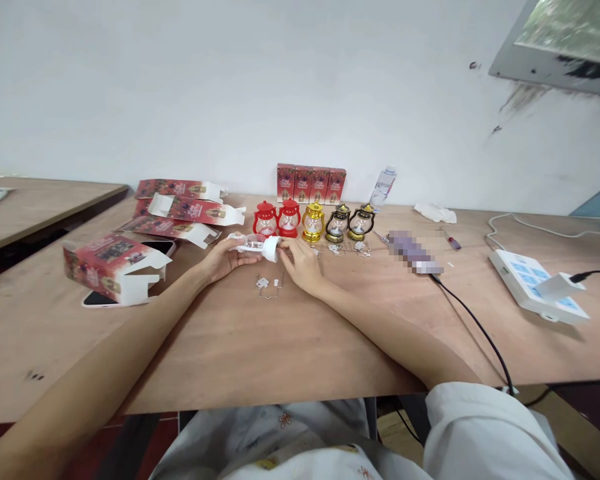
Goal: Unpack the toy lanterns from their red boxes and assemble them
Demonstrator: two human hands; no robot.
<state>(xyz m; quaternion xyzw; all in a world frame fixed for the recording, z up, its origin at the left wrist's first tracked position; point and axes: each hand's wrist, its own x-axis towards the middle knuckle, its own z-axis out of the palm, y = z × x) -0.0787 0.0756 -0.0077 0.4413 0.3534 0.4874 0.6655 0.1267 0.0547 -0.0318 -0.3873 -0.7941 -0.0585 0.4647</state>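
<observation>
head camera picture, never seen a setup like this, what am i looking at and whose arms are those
There is no robot here: the arms belong to a person working bare-handed. The single picture comes from a camera worn on their head, looking forward and down, so the arms reach away from you.

The left hand holds a white lantern with a clear middle, tipped on its side. The fingers of the right hand are at its white base.

On the wooden table beyond stand two red lanterns, a gold lantern and two bronze-coloured lanterns. Behind them are four upright red boxes; opened boxes lie to the left. Nearer the person are a bent wire and small white pieces.
</observation>
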